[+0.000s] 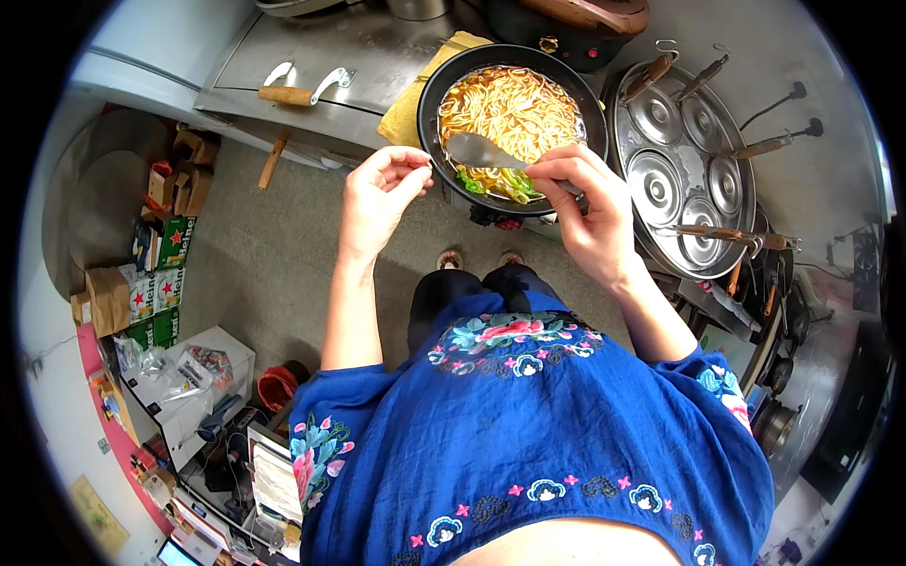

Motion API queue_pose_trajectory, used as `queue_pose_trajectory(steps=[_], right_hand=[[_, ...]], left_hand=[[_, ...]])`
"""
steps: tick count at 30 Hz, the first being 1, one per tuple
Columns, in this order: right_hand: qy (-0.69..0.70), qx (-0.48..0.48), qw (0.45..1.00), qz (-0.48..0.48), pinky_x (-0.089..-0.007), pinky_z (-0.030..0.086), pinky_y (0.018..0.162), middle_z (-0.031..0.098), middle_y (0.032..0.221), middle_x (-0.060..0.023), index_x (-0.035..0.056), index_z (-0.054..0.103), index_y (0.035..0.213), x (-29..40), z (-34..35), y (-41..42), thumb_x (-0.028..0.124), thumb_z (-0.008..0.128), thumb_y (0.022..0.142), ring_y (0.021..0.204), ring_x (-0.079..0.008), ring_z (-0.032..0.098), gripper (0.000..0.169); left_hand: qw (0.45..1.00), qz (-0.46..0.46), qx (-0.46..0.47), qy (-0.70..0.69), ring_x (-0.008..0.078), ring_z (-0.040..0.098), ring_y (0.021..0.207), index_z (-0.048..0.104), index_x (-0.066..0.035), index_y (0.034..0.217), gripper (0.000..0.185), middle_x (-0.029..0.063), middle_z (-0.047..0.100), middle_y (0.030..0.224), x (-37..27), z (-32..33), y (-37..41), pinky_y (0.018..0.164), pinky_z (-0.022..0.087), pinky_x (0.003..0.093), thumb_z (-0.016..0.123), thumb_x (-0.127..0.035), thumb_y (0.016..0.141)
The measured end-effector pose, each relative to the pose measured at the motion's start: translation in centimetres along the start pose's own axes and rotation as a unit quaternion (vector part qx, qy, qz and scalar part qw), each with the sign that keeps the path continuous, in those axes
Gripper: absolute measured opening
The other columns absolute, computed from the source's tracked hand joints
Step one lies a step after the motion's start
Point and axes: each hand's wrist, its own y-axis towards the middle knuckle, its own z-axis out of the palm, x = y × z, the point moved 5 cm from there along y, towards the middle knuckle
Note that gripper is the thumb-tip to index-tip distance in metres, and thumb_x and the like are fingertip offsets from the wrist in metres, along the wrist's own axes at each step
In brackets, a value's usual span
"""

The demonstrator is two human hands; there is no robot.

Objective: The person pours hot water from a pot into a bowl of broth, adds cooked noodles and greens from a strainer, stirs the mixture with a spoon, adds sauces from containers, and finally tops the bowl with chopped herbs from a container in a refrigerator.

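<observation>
A large black bowl [594, 106] holds noodles [509, 106] in reddish-brown broth, with green leafy vegetable [520, 187] at its near edge. My right hand [591, 205] pinches the handle of a metal spoon [478, 151], whose head hangs over the noodles, pointing left. Whether the spoon touches the broth, I cannot tell. At the bowl's left rim my left hand [388, 187] has its thumb and fingertips closed together; whether something small is between them is unclear. Under the bowl's left side lies a yellow cloth [403, 117].
A steel counter [318, 49] with a wooden-handled drawer [287, 95] stands at upper left. Right of the bowl is a round metal tray [679, 138] with several round lids and wooden-handled hooks. A dark pot [566, 42] sits behind. Stacked beer cartons [173, 244] stand far left.
</observation>
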Motion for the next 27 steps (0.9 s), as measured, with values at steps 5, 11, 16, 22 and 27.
queue_pose_trajectory(steps=[5, 11, 16, 22, 27], right_hand=[[-0.009, -0.001, 1.000, 0.015, -0.0317, 0.052, 0.073, 0.064, 0.092, -0.0111, 0.0005, 0.064, 0.095, -0.4, 0.0, -0.4, -0.008, 0.065, 0.082, 0.083, -0.0257, 0.065, 0.016], [-0.022, -0.015, 1.000, 0.005, -0.0319, 0.052, 0.071, 0.064, 0.091, -0.0121, 0.0008, 0.065, 0.096, -0.2, -0.2, -0.5, -0.009, 0.065, 0.081, 0.082, -0.0265, 0.065, 0.018], [-0.026, -0.021, 0.999, -0.004, -0.0321, 0.053, 0.071, 0.064, 0.090, -0.0122, 0.0006, 0.065, 0.096, -0.2, -0.3, -0.6, -0.010, 0.064, 0.081, 0.081, -0.0266, 0.065, 0.019], [-0.014, -0.033, 0.999, 0.019, -0.0311, 0.052, 0.072, 0.064, 0.090, -0.0122, 0.0003, 0.065, 0.095, -0.1, -0.5, -0.7, -0.011, 0.063, 0.081, 0.082, -0.0261, 0.065, 0.019], [-0.025, -0.047, 0.998, 0.029, -0.0296, 0.051, 0.073, 0.063, 0.091, -0.0114, -0.0006, 0.065, 0.095, -1.1, -1.4, -0.9, -0.013, 0.061, 0.082, 0.083, -0.0232, 0.065, 0.018]], left_hand=[[0.998, -0.006, -0.024, -0.058, 0.0116, 0.067, 0.082, 0.065, -0.001, 0.104, 0.016, 0.0053, 0.068, 0.095, 0.2, 0.2, -0.2, 0.073, 0.054, 0.0246, 0.068, -0.003, 0.089], [0.995, -0.017, -0.058, -0.084, 0.0112, 0.066, 0.078, 0.065, -0.002, 0.100, 0.012, 0.0038, 0.067, 0.089, 0.9, 0.6, 0.1, 0.071, 0.054, 0.0245, 0.068, -0.006, 0.089], [0.992, -0.014, -0.062, -0.105, 0.0114, 0.066, 0.077, 0.064, -0.003, 0.099, 0.011, 0.0038, 0.066, 0.089, 1.1, 0.6, 0.0, 0.071, 0.054, 0.0253, 0.068, -0.005, 0.089], [0.990, 0.016, -0.075, -0.115, 0.0133, 0.066, 0.076, 0.063, -0.001, 0.099, 0.013, 0.0061, 0.066, 0.089, -0.7, 0.8, -1.4, 0.070, 0.055, 0.0263, 0.068, -0.001, 0.088], [0.943, 0.289, 0.070, -0.150, 0.0228, 0.067, 0.080, 0.064, 0.004, 0.093, 0.011, 0.0141, 0.068, 0.085, -12.6, 4.5, -6.8, 0.071, 0.057, 0.0304, 0.070, 0.004, 0.083]])
